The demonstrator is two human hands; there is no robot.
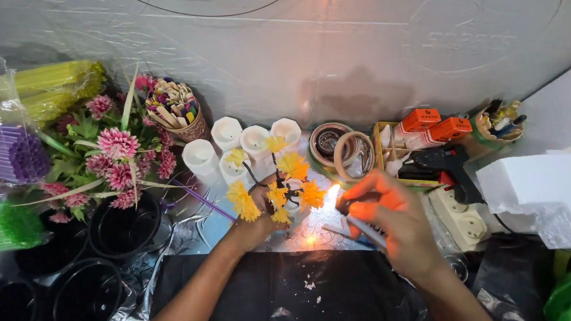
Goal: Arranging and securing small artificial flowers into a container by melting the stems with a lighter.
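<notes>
The left hand [255, 226] is mostly hidden behind the yellow flowers [278, 180], its fingers closed on their dark stem over the table [330, 295]. The right hand [387, 223] pinches a thin stick [366, 230] beside a small flame [332, 194]; its tip is hard to see. Behind, a basket [188, 125] holds wooden sticks, and the black pots [123, 226] look empty.

Left: flower bunch [110, 160] above pots [123, 226]
Centre: candles [243, 145] behind flower sprig [277, 186]
Right: tape rolls [342, 151], then glue gun [450, 167], socket strip [460, 217] before it

grey plastic-sheeted wall [292, 55], black-covered worktable [330, 295], warm light
</notes>
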